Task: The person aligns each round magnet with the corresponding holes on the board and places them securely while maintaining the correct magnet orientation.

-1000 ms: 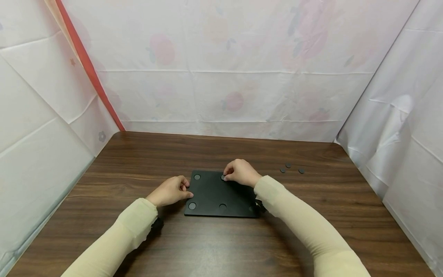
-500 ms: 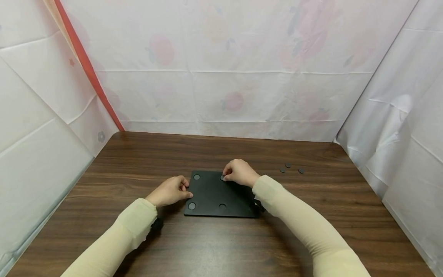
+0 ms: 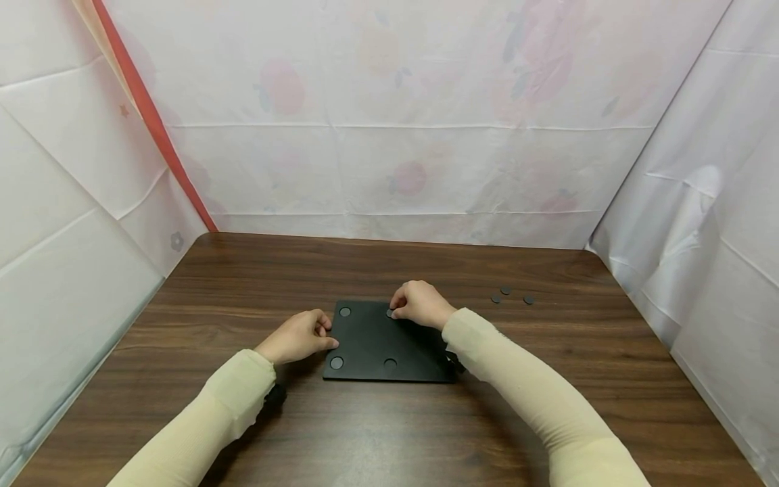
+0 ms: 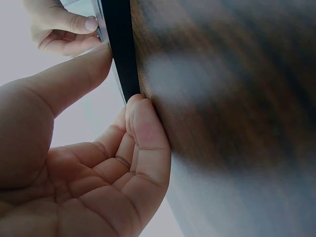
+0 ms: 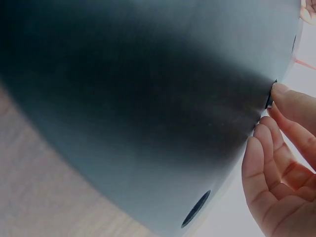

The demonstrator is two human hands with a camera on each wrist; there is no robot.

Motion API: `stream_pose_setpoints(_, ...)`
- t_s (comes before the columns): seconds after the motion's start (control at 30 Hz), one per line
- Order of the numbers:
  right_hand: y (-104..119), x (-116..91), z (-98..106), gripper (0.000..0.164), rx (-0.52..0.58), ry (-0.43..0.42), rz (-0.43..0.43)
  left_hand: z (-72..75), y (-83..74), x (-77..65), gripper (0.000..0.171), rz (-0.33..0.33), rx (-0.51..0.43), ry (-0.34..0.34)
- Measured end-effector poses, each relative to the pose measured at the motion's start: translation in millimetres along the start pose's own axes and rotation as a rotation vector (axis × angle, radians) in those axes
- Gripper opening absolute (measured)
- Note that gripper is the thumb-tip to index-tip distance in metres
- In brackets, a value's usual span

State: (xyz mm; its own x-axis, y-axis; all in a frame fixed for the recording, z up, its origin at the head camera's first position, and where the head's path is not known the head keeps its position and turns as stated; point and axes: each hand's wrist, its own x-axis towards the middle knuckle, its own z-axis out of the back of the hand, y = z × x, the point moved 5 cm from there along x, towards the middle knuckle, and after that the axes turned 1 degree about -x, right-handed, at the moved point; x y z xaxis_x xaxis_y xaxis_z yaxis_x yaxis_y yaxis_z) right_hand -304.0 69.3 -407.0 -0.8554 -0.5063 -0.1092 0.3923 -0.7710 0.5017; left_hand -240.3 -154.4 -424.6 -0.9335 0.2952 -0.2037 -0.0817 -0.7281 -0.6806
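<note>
A flat black board (image 3: 371, 341) lies on the wooden table, with round recesses along its far and near edges. My left hand (image 3: 296, 336) holds the board's left edge, thumb on the top face and curled fingers against the side in the left wrist view. Over the far edge, my right hand (image 3: 424, 304) pinches a small dark disc (image 5: 269, 98) between thumb and finger, at the far middle recess. Whether the disc lies flat there is hard to see. Grey discs fill the far left recess (image 3: 345, 312) and the near left recess (image 3: 337, 363).
Three loose dark discs, including one rightmost disc (image 3: 529, 299), lie on the table (image 3: 274, 270) to the right of the board. The near middle recess (image 3: 390, 364) shows a dark crescent. White patterned curtains (image 3: 389, 135) surround the table's back and sides.
</note>
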Motion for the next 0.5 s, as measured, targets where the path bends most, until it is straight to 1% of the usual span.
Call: stream_pose_setpoints(0.5,1.8,-0.8,0.7,0.013,-0.020,0.008,0.005,0.4,-3.3,-1.2,0.029,-0.003,0.006,-0.006)
